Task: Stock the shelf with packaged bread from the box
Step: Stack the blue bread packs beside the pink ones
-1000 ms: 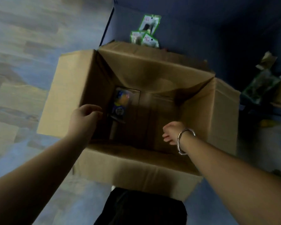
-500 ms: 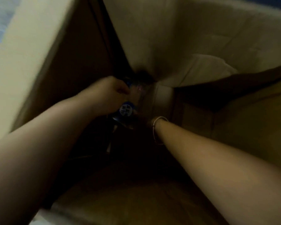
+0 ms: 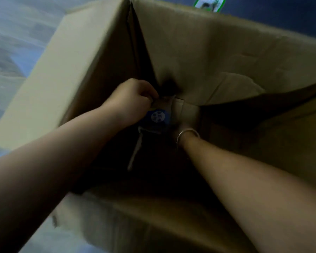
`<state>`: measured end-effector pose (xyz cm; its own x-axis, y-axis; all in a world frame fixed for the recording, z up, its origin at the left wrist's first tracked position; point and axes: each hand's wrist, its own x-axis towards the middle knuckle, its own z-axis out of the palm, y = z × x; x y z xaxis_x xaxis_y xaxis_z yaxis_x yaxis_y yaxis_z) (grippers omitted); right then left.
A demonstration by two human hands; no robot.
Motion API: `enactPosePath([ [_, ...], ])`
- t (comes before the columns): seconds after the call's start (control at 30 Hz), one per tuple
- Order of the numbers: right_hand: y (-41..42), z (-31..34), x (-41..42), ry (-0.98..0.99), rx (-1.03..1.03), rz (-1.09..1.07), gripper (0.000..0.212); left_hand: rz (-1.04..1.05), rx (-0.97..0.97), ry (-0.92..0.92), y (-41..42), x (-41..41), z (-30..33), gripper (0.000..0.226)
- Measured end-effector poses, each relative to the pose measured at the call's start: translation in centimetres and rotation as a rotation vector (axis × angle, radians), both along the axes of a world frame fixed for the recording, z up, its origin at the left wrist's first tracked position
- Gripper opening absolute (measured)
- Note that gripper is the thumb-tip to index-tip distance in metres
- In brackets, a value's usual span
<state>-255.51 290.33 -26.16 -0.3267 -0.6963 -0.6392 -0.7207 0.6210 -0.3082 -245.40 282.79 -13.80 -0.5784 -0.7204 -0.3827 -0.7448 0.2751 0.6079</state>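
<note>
A large open cardboard box [image 3: 208,52] fills the view. Deep in its left corner lies a bread package [image 3: 158,116] with a blue label and a round white mark. My left hand [image 3: 133,101] is down inside the box, fingers curled round the package's top edge. My right arm reaches to the box bottom beside the package; a metal bracelet [image 3: 187,134] circles the wrist. The right hand [image 3: 178,127] itself is almost wholly hidden in shadow behind the package, so its fingers cannot be made out.
Pale wooden floor [image 3: 16,42] lies to the left of the box. A green-edged packet [image 3: 209,2] shows just past the far rim, against a dark blue surface [image 3: 281,11]. The box's inner flaps slope inward on all sides.
Both hands went from the box's rim down to its bottom. My left hand took hold of the bread package. The camera has pulled back slightly since half a second ago.
</note>
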Motion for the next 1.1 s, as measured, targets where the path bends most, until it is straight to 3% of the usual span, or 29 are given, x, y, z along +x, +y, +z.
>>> enactPosePath([
  [0.03,0.3,3.0,-0.6,-0.148,0.023,-0.288,0.044,-0.01,-0.005,-0.011,0.5,0.0,0.9,0.033],
  [0.07,1.0,5.8,-1.0,-0.194,0.063,-0.312,0.039,-0.027,-0.001,-0.029,0.9,0.1,1.9,0.033],
  [0.13,2.1,10.1,-2.7,0.005,0.036,-0.144,0.037,-0.079,0.005,-0.087,1.7,0.3,5.0,0.03],
  [0.27,3.9,23.5,-4.5,-0.023,0.067,-0.164,0.036,-0.151,0.059,-0.136,2.6,0.4,14.5,0.023],
  [0.33,4.6,32.3,-5.7,-0.092,0.071,-0.229,0.028,-0.176,0.087,-0.17,3.2,0.6,21.4,0.023],
  [0.4,4.9,41.5,-6.6,-0.15,0.057,-0.264,0.012,-0.259,0.105,-0.215,3.3,0.5,28.9,0.037],
  [0.47,5.2,51.3,-7.0,-0.153,0.07,-0.222,0.025,-0.344,0.079,-0.28,3.2,0.2,37.3,0.035],
  [0.63,4.6,73.4,-6.9,-0.117,0.264,0.013,0.019,-0.527,-0.235,-0.274,1.8,-2.6,60.4,0.03],
  [0.8,5.3,90.0,-6.5,-0.057,-0.166,-0.02,0.01,-0.393,-0.368,0.096,2.2,-4.8,76.8,0.031],
  [0.93,6.1,97.8,-8.2,-0.024,-0.46,-0.082,0.031,-0.334,-0.261,0.354,1.2,-5.6,83.2,0.052],
  [1.03,7.0,101.7,-9.5,-0.068,-0.721,-0.224,0.03,-0.317,-0.037,0.408,0.2,-5.5,86.6,0.057],
  [1.1,7.8,102.9,-10.3,-0.088,-0.84,-0.307,0.03,-0.354,-0.057,0.354,0.1,-5.5,87.8,0.066],
])
